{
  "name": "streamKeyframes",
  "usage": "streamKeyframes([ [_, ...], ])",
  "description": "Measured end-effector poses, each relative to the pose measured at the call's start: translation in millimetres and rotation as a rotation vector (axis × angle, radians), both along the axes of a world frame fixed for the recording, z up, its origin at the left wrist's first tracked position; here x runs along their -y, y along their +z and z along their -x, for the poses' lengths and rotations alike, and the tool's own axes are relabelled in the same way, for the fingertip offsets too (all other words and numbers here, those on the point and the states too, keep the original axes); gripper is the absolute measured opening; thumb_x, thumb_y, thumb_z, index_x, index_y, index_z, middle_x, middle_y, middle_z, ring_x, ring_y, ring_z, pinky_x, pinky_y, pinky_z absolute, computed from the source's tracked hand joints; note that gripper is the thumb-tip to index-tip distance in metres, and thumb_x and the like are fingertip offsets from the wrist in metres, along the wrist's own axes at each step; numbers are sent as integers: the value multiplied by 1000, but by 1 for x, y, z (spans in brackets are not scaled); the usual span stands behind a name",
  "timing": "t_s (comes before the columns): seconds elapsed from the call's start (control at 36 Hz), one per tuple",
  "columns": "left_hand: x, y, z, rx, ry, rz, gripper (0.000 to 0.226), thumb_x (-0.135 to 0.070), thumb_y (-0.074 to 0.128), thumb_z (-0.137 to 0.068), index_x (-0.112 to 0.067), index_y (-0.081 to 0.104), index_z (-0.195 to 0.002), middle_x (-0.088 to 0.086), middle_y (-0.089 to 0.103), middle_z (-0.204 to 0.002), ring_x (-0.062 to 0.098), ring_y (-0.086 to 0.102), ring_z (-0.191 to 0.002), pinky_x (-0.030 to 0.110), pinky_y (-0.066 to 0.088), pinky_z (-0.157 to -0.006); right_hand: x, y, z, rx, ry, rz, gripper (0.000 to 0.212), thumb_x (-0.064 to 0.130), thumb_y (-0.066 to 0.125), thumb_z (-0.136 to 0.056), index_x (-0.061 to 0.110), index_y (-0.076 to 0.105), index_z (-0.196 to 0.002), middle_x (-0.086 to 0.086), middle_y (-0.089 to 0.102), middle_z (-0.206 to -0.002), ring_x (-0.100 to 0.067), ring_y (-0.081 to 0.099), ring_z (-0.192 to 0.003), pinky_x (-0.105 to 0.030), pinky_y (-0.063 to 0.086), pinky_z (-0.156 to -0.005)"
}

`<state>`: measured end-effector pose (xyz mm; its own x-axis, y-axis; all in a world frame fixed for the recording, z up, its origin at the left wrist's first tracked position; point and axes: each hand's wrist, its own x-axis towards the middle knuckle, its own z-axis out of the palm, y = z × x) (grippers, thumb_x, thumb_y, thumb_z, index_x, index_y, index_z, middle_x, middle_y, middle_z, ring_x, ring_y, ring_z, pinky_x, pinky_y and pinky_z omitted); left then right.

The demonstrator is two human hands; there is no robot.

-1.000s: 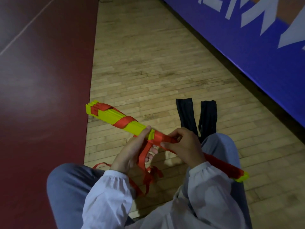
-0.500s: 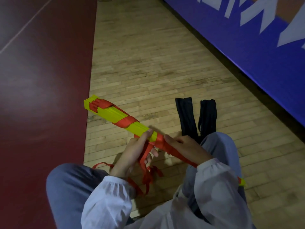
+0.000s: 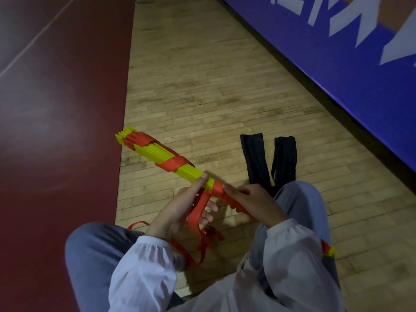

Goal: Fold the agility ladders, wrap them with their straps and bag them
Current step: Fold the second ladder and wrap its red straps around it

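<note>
Since one second ago, the right hand has changed from a curled pinch on top of the wrap to a flatter hold laid along the ladder bundle. The near end of the bundle, exposed before, is now mostly covered by the right sleeve. The far end sits slightly higher in the view.

Current state:

- The ladder bundle is a stack of yellow rungs held above the wooden floor. It slopes from upper left to lower right across the person's lap. Only its yellow tip shows past the right sleeve.
- The strap is red. It crosses the far end, bands the bundle once further along, and bands it again between the two hands.
- The left hand grips the bundle, thumb on top and fingers below it. The loose strap runs down past these fingers and trails onto the floor between the knees.
- The right hand lies over the bundle and holds it, with one fingertip on the red band. Whether the fingers close underneath cannot be seen.
- Two black bags lie side by side on the floor beyond the right knee.
- A dark red floor area borders the wood on the left. A blue wall pad with white lettering borders it on the right.
</note>
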<state>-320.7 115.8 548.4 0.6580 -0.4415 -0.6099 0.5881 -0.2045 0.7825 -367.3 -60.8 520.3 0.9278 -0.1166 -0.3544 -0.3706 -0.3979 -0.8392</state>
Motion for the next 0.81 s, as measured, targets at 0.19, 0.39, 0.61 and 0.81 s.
streamKeyframes([
  [0.19,-7,4,-4,-48,-82,-58,76,-75,44,-70,-6,63,-97,12,63,-67,19,59,-47,23,49,-44,2,0,0,67,-70,21,67,95,47,-51,37,70,-75,8,71,-76,-10,66,-80,-45,54,-84],
  [0.39,-6,7,-9,31,-48,-73,68,-65,50,-80,-1,65,-96,14,65,-68,19,55,-43,21,43,-40,-2,2,-1,80,-127,64,34,68,67,-69,37,65,-82,13,68,-84,-7,63,-84,-38,53,-83],
  [0.61,-1,4,-8,119,63,-60,47,-40,47,-97,4,62,-90,12,64,-60,15,51,-37,19,38,-35,-9,2,-2,75,-169,105,42,56,77,-68,27,67,-97,13,65,-90,-7,61,-89,-31,50,-82],
  [0.81,2,0,-6,109,139,-23,32,-24,47,-99,3,61,-87,13,64,-59,14,45,-34,18,35,-34,-7,-1,-4,71,-129,134,46,52,80,-66,25,64,-100,15,62,-89,-3,58,-86,-23,48,-75],
])
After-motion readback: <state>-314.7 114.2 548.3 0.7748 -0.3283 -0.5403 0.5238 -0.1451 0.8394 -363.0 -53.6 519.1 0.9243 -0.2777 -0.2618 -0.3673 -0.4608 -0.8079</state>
